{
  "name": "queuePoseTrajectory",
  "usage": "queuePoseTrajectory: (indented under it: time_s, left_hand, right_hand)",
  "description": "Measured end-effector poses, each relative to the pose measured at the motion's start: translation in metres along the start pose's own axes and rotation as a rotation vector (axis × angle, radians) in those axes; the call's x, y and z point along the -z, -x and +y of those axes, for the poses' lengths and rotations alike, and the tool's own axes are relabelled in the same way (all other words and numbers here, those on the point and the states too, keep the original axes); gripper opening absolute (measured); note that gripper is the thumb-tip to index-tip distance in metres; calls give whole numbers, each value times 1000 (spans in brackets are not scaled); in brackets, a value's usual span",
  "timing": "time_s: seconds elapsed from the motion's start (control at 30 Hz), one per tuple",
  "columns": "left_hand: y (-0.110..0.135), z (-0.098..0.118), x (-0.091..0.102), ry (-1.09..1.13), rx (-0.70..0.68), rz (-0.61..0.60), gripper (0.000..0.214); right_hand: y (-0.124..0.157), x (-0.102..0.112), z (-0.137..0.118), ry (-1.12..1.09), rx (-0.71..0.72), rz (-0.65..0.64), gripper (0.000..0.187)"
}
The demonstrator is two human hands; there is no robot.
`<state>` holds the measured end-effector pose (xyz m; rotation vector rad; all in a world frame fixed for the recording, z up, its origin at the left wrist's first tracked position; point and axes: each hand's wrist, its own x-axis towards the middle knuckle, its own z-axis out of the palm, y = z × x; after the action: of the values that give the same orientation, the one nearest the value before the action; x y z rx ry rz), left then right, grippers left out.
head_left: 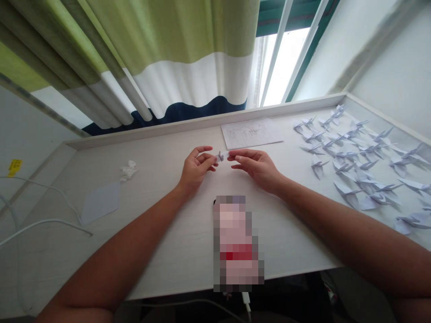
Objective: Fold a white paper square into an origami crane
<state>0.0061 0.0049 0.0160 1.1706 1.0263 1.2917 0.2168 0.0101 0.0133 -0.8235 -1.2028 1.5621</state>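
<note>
Between my two hands, above the middle of the white table, is a small folded paper crane (221,156). My left hand (197,169) pinches its left side between thumb and fingertips. From the other side, the fingertips of my right hand (256,167) grip its right end. My fingers cover part of the paper, so its full shape is hard to make out. Many finished-looking white paper cranes (350,143) stand spread over the right part of the table.
A pixelated phone (235,242) lies near the front edge, a white cable (247,300) below it. Printed sheets (252,133) lie behind my hands. Leftward are a blank paper square (101,202), a crumpled tissue (128,171) and a loose cable (50,222). A raised rim (202,121) borders the table.
</note>
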Motion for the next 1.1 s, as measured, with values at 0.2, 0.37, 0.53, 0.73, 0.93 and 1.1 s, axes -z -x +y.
queuePoseTrajectory:
  time_s: [0.2, 0.37, 0.53, 0.73, 0.93, 1.1]
  left_hand:
    - [-2, 3, 1, 54, 86, 53, 36]
    - [-3, 4, 0, 19, 156, 96, 33]
    - [-5, 7, 1, 19, 200, 133, 32]
    - [1, 15, -4, 90, 299, -71, 30]
    - [5, 15, -6, 116, 316, -181, 29]
    - [3, 11, -2, 130, 314, -184, 36]
  right_hand:
    - [-1, -1, 1, 15, -35, 53, 22]
    - [-1, -2, 3, 13, -23, 77, 18]
    - [-3, 3, 4, 198, 54, 140, 11]
    - [-2, 4, -1, 415, 215, 68, 21]
    - [2, 0, -4, 263, 46, -198, 28]
    - [1, 1, -7, 197, -28, -207, 27]
